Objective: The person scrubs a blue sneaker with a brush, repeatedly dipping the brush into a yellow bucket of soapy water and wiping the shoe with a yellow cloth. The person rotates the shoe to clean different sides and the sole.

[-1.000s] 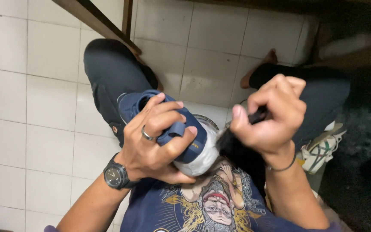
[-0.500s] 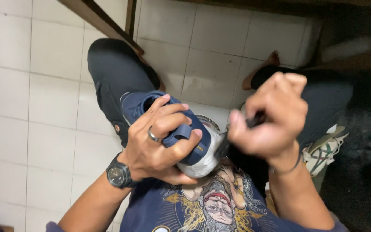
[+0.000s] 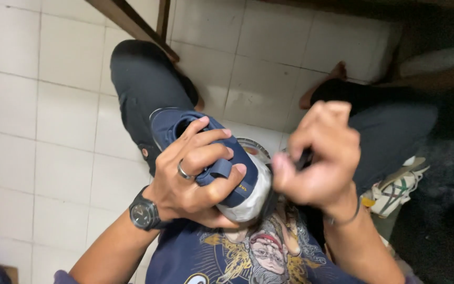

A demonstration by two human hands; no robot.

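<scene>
The left hand [image 3: 195, 173] is clamped around a navy blue sneaker [image 3: 211, 152], fingers wrapped over the upper and thumb pressed near the heel counter, holding the shoe up above the person's lap. The sneaker has a pale grey-white sole [image 3: 248, 202], which faces down and to the right, toward the other hand; the shoe's opening points up and to the left, above the left knee. A silver ring [image 3: 183, 171] sits on one finger of the left hand, and a black wristwatch [image 3: 144, 214] is on that wrist. The right hand [image 3: 319, 158] is curled into a tight fist just beside the sole edge, gripping a small dark object [image 3: 305, 156] of which only a sliver shows between the fingers; its kind cannot be determined. The hand is motion-blurred. A thin dark bracelet [image 3: 350, 215] circles the right wrist. Below both hands lies a dark blue printed T-shirt [image 3: 248, 255]. The person sits with legs in dark trousers [image 3: 137, 89], knees spread over a white tiled floor [image 3: 38, 131]. A round metal-rimmed object [image 3: 253, 148] shows partly behind the sneaker, resting on the floor; its contents are hidden. A second sneaker, white with green and dark stripes [image 3: 398, 186], lies on the floor by the right leg, well apart from the hands. Wooden furniture legs [image 3: 132, 23] cross the top of the view.
</scene>
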